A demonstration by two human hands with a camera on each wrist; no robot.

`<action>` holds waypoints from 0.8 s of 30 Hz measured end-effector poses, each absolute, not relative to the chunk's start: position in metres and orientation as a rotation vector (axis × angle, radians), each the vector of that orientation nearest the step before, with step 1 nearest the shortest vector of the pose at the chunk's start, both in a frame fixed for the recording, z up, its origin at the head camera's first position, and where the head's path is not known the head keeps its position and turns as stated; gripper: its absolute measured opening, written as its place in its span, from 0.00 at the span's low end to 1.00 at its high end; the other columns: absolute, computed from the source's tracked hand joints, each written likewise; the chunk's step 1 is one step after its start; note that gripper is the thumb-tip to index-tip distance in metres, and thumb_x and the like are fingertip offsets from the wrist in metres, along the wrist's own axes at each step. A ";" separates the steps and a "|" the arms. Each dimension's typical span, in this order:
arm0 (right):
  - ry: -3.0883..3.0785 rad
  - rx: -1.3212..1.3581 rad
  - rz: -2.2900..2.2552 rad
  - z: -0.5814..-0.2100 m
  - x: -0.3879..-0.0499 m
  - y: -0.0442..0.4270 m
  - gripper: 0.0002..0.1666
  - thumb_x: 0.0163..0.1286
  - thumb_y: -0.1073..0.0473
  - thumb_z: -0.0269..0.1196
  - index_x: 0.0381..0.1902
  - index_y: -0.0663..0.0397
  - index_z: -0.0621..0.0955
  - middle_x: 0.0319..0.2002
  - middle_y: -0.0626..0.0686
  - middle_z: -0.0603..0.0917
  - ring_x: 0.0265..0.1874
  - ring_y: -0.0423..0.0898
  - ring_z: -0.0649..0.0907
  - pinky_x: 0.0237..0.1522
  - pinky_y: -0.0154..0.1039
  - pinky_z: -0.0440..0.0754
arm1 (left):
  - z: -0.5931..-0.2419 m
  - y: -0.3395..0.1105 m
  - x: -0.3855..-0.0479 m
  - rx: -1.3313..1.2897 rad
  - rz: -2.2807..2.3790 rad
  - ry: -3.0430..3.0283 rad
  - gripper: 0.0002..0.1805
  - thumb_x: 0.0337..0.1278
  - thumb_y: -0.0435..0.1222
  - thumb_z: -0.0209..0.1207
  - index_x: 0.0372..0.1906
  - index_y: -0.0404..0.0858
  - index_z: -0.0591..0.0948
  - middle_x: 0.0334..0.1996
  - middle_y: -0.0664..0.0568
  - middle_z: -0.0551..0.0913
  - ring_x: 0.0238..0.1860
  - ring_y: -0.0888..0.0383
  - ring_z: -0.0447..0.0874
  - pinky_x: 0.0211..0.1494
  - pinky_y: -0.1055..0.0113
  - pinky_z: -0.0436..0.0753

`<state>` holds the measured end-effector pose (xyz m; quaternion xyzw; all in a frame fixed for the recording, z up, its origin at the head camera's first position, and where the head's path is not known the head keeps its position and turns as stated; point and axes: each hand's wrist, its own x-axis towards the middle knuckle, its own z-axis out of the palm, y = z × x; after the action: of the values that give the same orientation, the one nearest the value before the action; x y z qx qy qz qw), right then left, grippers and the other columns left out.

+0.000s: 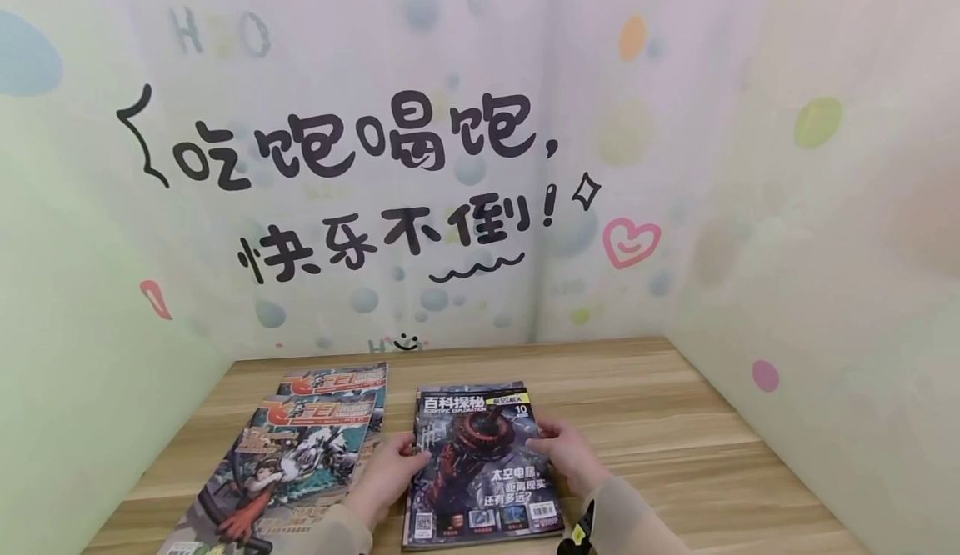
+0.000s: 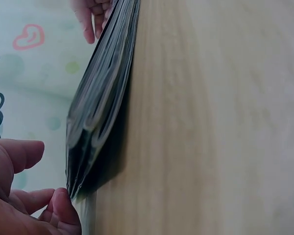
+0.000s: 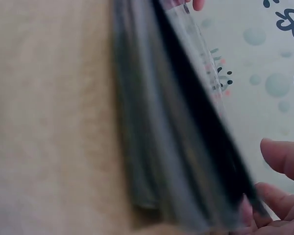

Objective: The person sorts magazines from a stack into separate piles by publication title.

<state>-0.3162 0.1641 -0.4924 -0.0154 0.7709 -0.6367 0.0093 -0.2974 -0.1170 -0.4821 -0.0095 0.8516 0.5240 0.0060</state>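
Note:
A stack of magazines, its top cover dark blue with a red machine, is between my two hands in the head view. My left hand holds its left edge. In the left wrist view, curled fingers meet a corner of the folded spines, with the thumb held apart. My right hand grips the right edge. In the right wrist view, the page edges are blurred and fanned, and the fingers are at the cover's edge. How many magazines are stacked is unclear.
Two comic-style magazines overlap on the left of the wood-grain table, partly behind my left forearm. Pale printed wall sheets enclose the table at the back and both sides.

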 end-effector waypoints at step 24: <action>2.606 0.138 -1.765 -0.488 -0.304 0.158 0.22 0.58 0.68 0.65 0.48 0.78 0.77 0.35 0.59 0.82 0.33 0.49 0.81 0.36 0.46 0.82 | -0.478 -0.118 -0.295 -0.099 1.627 2.545 0.25 0.60 0.35 0.59 0.58 0.21 0.73 0.56 0.26 0.72 0.57 0.33 0.71 0.58 0.42 0.72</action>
<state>-0.3037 0.1575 -0.4876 0.0439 0.8271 -0.5603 -0.0044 -0.2946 -0.1177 -0.4782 -0.0329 0.8406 0.5373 0.0598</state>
